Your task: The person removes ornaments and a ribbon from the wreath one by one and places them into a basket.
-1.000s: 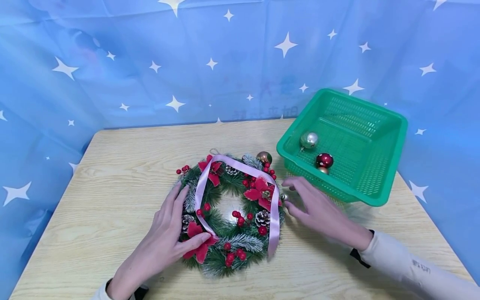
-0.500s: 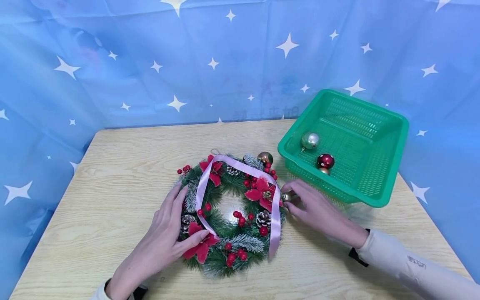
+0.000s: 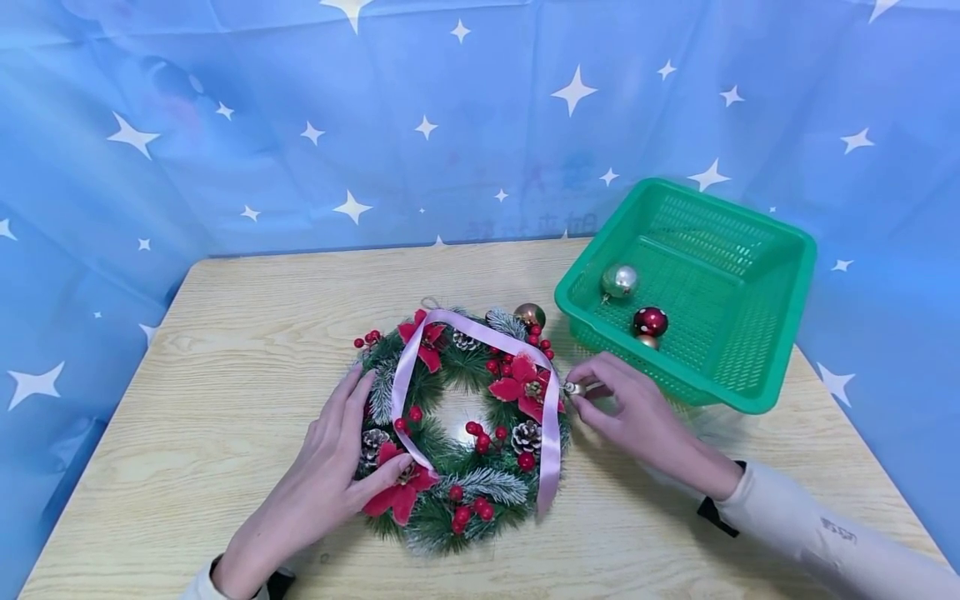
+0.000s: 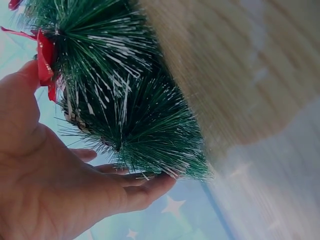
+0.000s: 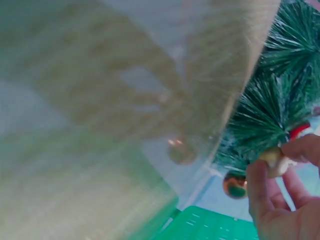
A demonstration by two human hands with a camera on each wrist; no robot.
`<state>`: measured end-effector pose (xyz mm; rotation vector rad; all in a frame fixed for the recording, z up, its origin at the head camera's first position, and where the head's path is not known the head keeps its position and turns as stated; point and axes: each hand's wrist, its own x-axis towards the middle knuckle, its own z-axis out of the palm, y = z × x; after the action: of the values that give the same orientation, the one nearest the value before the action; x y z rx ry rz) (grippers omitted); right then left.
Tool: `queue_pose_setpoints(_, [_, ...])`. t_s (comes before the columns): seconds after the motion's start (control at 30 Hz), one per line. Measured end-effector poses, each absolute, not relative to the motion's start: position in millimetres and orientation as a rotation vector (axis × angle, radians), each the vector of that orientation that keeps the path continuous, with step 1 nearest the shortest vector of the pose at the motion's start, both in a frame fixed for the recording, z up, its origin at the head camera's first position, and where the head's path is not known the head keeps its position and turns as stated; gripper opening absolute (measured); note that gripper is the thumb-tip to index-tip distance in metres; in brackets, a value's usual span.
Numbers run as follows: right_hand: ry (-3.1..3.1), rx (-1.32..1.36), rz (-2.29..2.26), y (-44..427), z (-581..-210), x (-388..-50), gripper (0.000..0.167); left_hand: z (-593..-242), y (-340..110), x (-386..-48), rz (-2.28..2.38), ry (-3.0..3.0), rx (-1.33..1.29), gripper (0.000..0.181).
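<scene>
A round green wreath (image 3: 480, 483) lies on the table, dressed with red flowers, berries, pine cones and a pink ribbon (image 3: 551, 450). My left hand (image 3: 315, 475) rests on its left side, fairly straight fingers along the outer edge and thumb over a red flower (image 3: 397, 500). In the left wrist view, the left hand (image 4: 65, 170) spans the green needles (image 4: 130, 125). At the wreath's right edge my right hand (image 3: 630, 408) pinches a small gold bauble (image 3: 574, 388) by thumb and fingers. The right wrist view shows the gold bauble (image 5: 274, 160) close to the needles, partly covered by fingertips.
A copper-coloured bauble (image 3: 529, 316) touches or nearly touches the wreath's upper right. Behind my right hand stands a green basket (image 3: 780, 333), holding a silver bauble (image 3: 619, 281), a dark red bauble with white spots (image 3: 649, 322) and a small copper bauble (image 3: 647, 341). A blue starred cloth (image 3: 480, 125) hangs behind the table.
The right hand has closed its thumb and fingers on the small gold bauble, which has shifted slightly right. My left hand stays on the wreath, its thumb drawn back a little.
</scene>
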<state>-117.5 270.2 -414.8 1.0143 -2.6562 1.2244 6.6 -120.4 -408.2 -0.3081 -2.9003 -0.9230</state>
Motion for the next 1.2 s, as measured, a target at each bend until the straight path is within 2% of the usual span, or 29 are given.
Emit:
queue_pose_setpoints(0.77, [-2.438,0.990,1.058,285,-366,-133,0.036,-411,-118,3,-0.921,-2.896,-0.336,0.107])
queue_pose_setpoints(1.2, [-2.479,0.811,1.083,313,-353,-149,0.025,-411,-120,5,-0.923,-2.910,-0.315,0.107])
